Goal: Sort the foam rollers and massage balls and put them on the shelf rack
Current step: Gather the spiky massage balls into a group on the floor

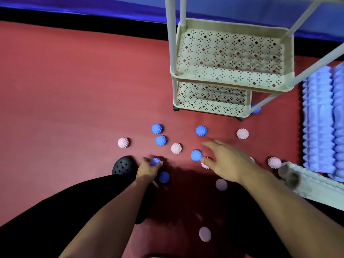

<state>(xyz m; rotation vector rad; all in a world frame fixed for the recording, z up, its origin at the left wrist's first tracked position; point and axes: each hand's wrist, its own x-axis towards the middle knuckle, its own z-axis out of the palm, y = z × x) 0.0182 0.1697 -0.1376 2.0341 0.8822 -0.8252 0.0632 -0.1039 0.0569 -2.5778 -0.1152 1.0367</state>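
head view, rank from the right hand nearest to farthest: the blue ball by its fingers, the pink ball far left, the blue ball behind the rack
From the right hand:
1. Blue ball by the fingers, just left of the fingertips, nearly touching.
2. Blue ball behind the rack, up and to the right, partly hidden by the rack corner.
3. Pink ball far left, alone on the red floor, past the other balls.

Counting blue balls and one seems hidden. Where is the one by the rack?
The blue ball lies on the floor behind the rack's front-right leg, right of its bottom shelf.
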